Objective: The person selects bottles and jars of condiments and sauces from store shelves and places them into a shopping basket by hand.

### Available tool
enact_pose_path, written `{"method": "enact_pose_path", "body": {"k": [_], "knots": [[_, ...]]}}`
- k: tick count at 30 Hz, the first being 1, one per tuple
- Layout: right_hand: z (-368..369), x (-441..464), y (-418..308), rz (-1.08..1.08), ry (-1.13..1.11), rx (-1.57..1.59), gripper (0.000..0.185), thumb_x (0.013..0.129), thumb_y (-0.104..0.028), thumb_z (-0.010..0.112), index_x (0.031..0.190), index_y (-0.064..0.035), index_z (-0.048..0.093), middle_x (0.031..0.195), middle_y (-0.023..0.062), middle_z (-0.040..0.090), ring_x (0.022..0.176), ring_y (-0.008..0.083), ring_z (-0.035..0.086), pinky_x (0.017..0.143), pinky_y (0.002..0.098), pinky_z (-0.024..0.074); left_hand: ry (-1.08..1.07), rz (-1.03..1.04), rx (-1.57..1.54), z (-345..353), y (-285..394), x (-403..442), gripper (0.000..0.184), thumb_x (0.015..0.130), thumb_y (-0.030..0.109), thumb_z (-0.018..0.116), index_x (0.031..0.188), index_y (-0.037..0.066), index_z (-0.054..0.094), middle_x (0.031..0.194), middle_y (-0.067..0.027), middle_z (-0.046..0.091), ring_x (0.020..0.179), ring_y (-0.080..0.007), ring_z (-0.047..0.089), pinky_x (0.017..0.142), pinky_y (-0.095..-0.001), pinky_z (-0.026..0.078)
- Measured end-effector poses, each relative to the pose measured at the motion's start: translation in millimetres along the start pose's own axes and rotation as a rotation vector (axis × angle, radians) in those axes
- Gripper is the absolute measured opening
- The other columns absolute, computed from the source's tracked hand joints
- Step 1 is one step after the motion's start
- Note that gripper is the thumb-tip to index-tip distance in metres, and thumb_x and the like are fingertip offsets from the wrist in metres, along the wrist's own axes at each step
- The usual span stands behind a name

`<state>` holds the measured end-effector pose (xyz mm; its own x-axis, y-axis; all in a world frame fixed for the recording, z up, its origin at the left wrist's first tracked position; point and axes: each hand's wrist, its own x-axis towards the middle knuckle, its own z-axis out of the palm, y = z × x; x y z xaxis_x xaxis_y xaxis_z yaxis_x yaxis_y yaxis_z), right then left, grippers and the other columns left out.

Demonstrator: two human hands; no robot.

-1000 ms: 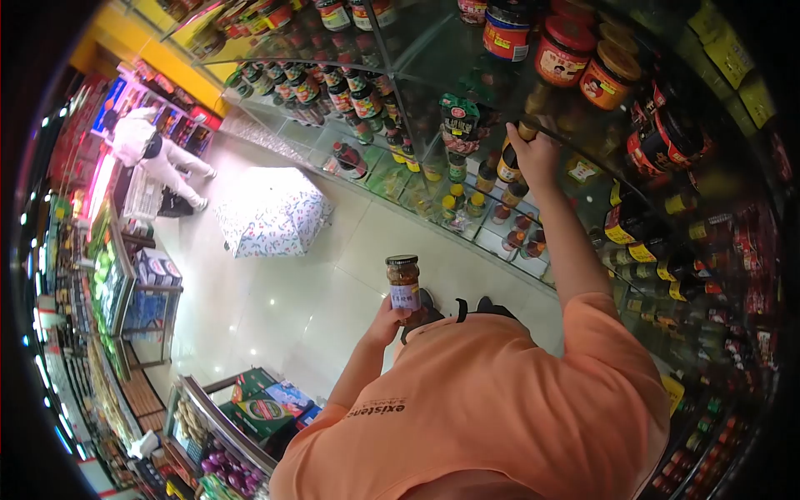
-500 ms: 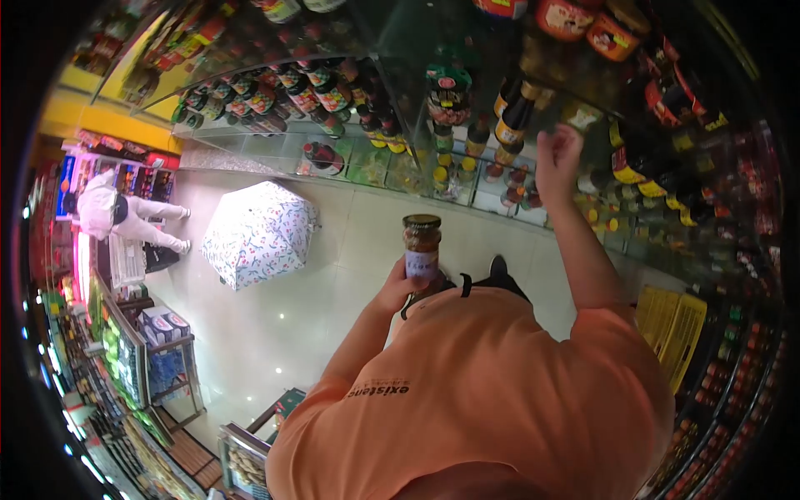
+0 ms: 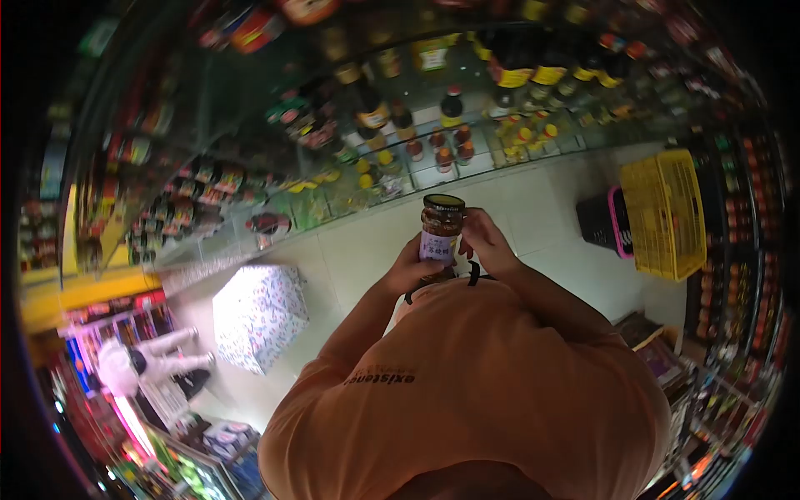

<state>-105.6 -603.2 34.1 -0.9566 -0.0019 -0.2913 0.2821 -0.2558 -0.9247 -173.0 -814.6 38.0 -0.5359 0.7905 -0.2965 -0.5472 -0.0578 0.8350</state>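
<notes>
A glass jar [image 3: 438,233] with a dark lid, reddish-brown contents and a pale purple label is held upright in front of my body. My left hand [image 3: 412,265] is closed around its lower part. My right hand [image 3: 490,243] is at the jar's right side, fingers bent, with the fingertips against the glass just below the lid. Part of the jar's base is hidden behind my left hand and the orange shirt [image 3: 467,383].
Glass shelves [image 3: 383,193] with several sauce bottles [image 3: 452,107] run along the front. An open patterned umbrella [image 3: 260,317] rests on the floor to the left, near a person in light clothing [image 3: 125,367]. Yellow baskets [image 3: 662,217] stand at the right, beside a black basket [image 3: 602,223].
My right hand has come down from the shelf to the jar. My left hand still holds the jar. The view has turned right, bringing the yellow baskets further in.
</notes>
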Motion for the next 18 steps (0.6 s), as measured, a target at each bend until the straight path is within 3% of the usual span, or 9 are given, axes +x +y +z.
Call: {"method": "enact_pose_path", "body": {"k": [3,5,7,13,18], "knots": [[-35,-41,-13,-0.087,0.062,0.014,0.039,0.102,-0.018,0.059,0.137,-0.0053,0.047,0.109,0.0035,0.062,0.081,0.0121,0.058,0.071,0.0283,0.0499,-0.084,-0.064,0.048,48,-6,30,0.071,0.076,0.02,0.074,0.139,0.005,0.045,0.107,-0.0105,0.072,0.089,-0.0174,0.071,0.067,-0.0254,0.056],[-75,-71,-17,-0.11,0.108,0.015,0.041,0.102,-0.019,0.06,0.138,-0.0049,0.046,0.112,0.004,0.062,0.085,0.013,0.059,0.075,0.0295,0.0511,-0.16,-0.18,0.064,69,-28,52,0.066,0.082,0.011,0.073,0.14,0.001,0.044,0.121,-0.0113,0.064,0.106,-0.0211,0.066,0.092,-0.0373,0.055],[-115,-109,-22,-0.004,0.122,-0.06,0.043,0.101,-0.02,0.061,0.139,-0.0039,0.046,0.113,0.0052,0.061,0.091,0.0128,0.06,0.077,0.03,0.0515,-0.191,-0.226,0.101,107,-49,74,0.066,0.081,0.008,0.073,0.14,0.001,0.044,0.12,-0.0108,0.065,0.104,-0.0207,0.067,0.09,-0.0371,0.056],[-233,-235,-7,-0.075,0.278,-0.054,0.052,0.102,-0.024,0.06,0.144,-0.0004,0.043,0.114,0.0091,0.061,0.094,0.0151,0.061,0.081,0.0315,0.0525,-0.327,-0.214,0.13,254,-115,129,0.063,0.08,0.004,0.07,0.137,0.001,0.044,0.119,-0.0109,0.065,0.101,-0.0192,0.068,0.087,-0.0353,0.058],[-311,-332,2,-0.149,0.455,0.024,0.056,0.097,-0.025,0.067,0.141,0.002,0.044,0.116,0.01,0.062,0.098,0.0175,0.061,0.085,0.0328,0.0517,-0.479,-0.181,0.248,367,-173,176,0.062,0.08,0.01,0.076,0.135,0.002,0.047,0.119,-0.0091,0.065,0.103,-0.0182,0.067,0.089,-0.0342,0.056]]}}
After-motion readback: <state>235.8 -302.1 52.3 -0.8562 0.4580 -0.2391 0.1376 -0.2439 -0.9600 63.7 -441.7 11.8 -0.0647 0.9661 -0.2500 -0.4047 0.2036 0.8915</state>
